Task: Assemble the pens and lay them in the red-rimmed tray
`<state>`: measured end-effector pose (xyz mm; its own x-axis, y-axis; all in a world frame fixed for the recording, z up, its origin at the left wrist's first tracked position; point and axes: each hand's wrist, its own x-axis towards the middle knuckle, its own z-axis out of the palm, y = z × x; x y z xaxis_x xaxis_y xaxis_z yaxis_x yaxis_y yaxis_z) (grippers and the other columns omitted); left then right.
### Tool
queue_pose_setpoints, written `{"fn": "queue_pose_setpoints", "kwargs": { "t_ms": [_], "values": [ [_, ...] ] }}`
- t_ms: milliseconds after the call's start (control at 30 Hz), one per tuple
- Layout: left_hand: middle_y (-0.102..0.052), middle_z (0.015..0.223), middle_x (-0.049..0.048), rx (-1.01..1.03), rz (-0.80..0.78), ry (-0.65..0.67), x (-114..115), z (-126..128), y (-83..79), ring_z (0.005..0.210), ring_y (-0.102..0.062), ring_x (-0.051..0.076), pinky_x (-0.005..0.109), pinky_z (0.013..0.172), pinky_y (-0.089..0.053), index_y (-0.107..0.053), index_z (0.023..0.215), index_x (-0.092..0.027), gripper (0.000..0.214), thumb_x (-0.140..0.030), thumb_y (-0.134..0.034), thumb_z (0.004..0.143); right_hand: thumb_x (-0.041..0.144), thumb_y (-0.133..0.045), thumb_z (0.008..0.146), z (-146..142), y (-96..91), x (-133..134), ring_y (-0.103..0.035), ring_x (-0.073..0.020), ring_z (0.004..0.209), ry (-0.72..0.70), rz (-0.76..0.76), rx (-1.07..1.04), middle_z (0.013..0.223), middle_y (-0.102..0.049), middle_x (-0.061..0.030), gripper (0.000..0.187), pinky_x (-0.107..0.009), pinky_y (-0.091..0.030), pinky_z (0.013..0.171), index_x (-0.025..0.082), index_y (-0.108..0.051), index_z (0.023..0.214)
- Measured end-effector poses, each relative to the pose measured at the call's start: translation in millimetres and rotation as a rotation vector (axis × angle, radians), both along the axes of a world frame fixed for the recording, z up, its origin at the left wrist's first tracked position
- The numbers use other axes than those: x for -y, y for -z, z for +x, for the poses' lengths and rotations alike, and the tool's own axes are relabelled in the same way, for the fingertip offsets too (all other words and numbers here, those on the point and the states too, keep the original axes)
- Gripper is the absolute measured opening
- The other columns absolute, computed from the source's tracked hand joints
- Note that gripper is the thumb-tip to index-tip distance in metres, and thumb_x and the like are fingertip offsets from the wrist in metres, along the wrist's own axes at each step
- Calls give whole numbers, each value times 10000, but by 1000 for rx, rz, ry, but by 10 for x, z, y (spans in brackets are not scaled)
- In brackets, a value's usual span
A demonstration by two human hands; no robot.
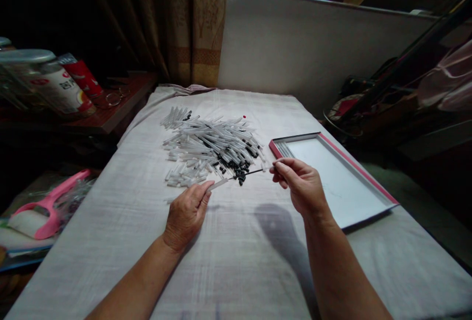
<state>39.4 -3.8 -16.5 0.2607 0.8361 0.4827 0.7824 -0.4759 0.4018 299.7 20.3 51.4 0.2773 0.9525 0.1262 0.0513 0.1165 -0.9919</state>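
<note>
My left hand (187, 216) is closed around a translucent white pen barrel (219, 185), whose end points right. Between thumb and fingers, my right hand (300, 185) pinches one end of a thin pen refill (253, 172) with a dark middle. The refill's other end meets or lies very close to the barrel's mouth; I cannot tell how far in it sits. Just behind both hands spreads a pile of clear and white pen tubes (221, 135). Small black plugs (240, 170) lie at its near right side, and short white caps (186, 173) at its near left.
Right of the pile, a shallow white box lid (354, 182) with red edges holds several pens (283, 149) at its left end. A tiny red piece (244, 116) lies behind the pile. Jars (55, 84) stand on a side table, and pink-handled scissors (49, 207) lie at left.
</note>
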Motion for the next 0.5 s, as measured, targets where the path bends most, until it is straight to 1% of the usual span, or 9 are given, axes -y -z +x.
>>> {"fn": "queue_pose_setpoints", "kwargs": {
  "t_ms": [133,233,300,367,400,433,500],
  "values": [
    [-715,963,61,-43,32,37,11,11,-27,858,-678,191,296,780,-529,-615,1219,-221,326,-314,-392,1001,424,-726,695,-39,24,-13,-559,-103,478,-82,-30,60,634,-702,-44,272,-187,-371,386,155,-716,741],
    [-723,963,70,-83,95,62,24,35,-37,852,-675,209,326,770,-521,-617,1202,-208,313,-305,-400,997,432,-674,753,-171,86,11,-592,-118,513,-216,-65,178,664,-721,-49,280,-216,-455,446,161,-742,767],
    [-730,972,75,-98,125,74,33,50,-40,851,-677,216,338,771,-517,-611,1197,-196,307,-301,-402,998,403,-614,810,-291,147,38,-636,-137,590,-351,-57,305,751,-748,-61,276,-245,-509,533,170,-760,839],
    [-735,990,77,-91,131,79,40,57,-42,857,-681,217,341,780,-515,-602,1201,-191,303,-299,-404,999,350,-577,847,-394,204,46,-674,-155,707,-474,-35,441,886,-763,-68,281,-264,-532,630,184,-753,991],
    [-736,1002,76,-81,124,78,41,56,-43,863,-683,215,339,786,-515,-600,1201,-192,301,-299,-405,999,316,-569,855,-427,226,35,-682,-160,760,-497,-29,516,943,-761,-67,295,-268,-532,675,193,-734,1068],
    [-737,1012,75,-70,115,76,42,53,-44,867,-685,213,336,790,-516,-598,1200,-193,298,-299,-404,999,280,-564,860,-445,241,13,-682,-162,802,-482,-32,610,984,-755,-63,312,-271,-527,714,204,-713,1124],
    [-737,1016,73,-50,95,64,39,44,-47,869,-687,211,328,784,-518,-596,1193,-190,295,-298,-400,1001,226,-553,864,-446,253,-60,-674,-167,845,-365,-49,858,1018,-739,-55,318,-271,-506,758,231,-701,1146]
  ]
}}
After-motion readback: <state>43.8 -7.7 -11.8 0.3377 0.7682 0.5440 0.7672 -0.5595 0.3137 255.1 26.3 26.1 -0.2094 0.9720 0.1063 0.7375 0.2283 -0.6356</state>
